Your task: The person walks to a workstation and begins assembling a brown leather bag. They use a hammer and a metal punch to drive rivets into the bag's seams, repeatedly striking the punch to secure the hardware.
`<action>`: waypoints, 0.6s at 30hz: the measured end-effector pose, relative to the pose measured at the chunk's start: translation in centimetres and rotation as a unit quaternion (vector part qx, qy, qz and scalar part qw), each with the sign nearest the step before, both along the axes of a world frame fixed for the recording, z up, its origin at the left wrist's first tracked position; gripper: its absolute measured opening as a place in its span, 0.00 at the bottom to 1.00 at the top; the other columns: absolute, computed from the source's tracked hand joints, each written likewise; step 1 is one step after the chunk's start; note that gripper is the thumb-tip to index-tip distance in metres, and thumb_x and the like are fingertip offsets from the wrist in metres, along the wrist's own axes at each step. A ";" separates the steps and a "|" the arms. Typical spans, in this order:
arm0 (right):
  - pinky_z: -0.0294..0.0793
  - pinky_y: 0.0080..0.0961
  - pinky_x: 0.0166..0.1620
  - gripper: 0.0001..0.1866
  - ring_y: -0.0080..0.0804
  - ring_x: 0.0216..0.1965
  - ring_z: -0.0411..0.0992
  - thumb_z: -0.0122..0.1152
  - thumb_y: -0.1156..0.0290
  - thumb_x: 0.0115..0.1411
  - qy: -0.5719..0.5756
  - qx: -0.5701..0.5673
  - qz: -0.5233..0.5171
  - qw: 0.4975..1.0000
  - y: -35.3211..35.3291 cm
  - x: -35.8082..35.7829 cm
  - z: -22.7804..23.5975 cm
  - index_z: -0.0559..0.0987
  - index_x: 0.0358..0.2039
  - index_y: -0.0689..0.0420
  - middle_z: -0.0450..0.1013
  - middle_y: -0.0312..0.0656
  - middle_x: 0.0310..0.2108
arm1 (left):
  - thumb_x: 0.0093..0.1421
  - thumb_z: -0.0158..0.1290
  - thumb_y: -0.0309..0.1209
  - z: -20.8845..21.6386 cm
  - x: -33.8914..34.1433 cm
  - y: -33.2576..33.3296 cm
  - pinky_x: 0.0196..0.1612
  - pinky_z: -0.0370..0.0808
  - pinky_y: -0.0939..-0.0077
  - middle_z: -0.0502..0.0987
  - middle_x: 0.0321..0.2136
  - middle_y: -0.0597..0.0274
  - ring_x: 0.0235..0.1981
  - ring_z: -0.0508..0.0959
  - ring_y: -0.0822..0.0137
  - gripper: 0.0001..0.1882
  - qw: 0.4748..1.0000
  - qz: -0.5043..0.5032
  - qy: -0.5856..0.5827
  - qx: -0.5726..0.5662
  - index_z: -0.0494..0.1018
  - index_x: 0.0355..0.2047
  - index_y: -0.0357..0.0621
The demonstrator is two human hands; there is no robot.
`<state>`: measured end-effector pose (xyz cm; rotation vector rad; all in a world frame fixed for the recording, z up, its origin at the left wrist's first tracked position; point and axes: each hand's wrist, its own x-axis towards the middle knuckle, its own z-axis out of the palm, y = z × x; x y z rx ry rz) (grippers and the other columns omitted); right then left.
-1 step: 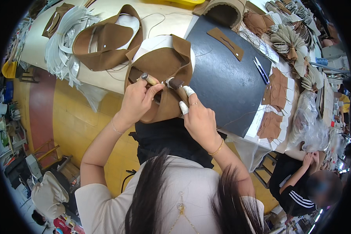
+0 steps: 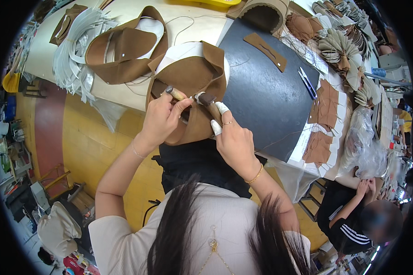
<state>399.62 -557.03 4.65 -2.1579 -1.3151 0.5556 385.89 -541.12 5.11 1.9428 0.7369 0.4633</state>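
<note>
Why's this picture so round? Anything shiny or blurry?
In the head view, the fisheye lens curves straight edges toward a black rim; the clear plastic bag catches bright highlights; the co-worker's head is blurred; the left hand and right hand look sharper.

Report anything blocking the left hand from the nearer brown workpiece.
Nothing visible blocks it: the left hand is right at the nearer brown workpiece, holding a wooden-handled tool over it.

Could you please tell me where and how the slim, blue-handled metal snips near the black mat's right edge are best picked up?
I'd grip the slim, blue-handled metal snips by their blue handle end, coming from the wearer's side: they lie flat, handles toward the wearer, with the pointed silver blades facing away.
</note>
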 end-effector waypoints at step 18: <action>0.69 0.16 0.19 0.31 0.19 0.20 0.68 0.72 0.74 0.50 0.416 0.138 -0.264 0.860 1.4 2.2 1.0 0.62 0.50 0.58 0.68 0.41 0.38 | 0.60 0.57 0.46 3.4 12.7 2.8 0.29 0.71 0.57 0.75 0.18 0.50 0.24 0.77 0.48 0.23 0.935 -0.322 0.111 0.100 0.71 0.23 0.36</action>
